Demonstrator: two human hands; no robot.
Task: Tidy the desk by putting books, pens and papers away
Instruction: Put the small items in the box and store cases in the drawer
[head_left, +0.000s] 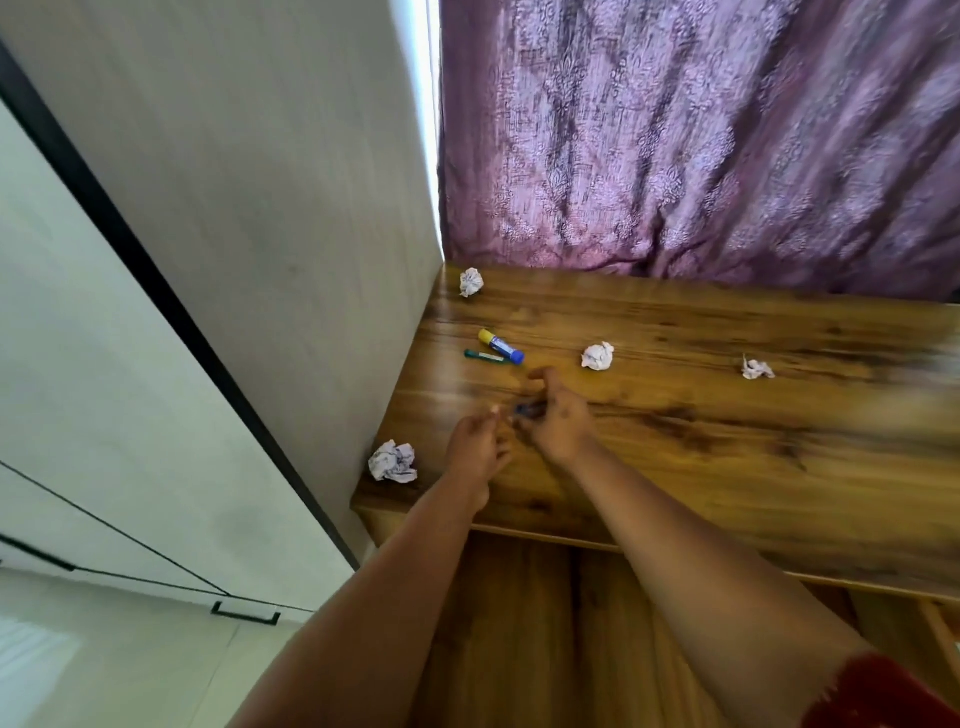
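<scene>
Brown wood makes up the surface, which fills the middle and right of the frame, with a pale wall on the left and a purple curtain behind.

At the lower left edge of the surface sits a paper ball. It looks light and soft, so you could squeeze it anywhere. Just right of it is the left hand. Its fingers are blurry, so I cannot tell how its grip is set. Up in the back corner is another paper ball. Below that lie a glue stick and a green pen, side by side. Both look hard, smooth and light, best held around the middle.

Next comes the right hand, with its grip curled around a small blue pen. Two more paper balls lie farther right.

No box, cup or bin shows anywhere.
</scene>
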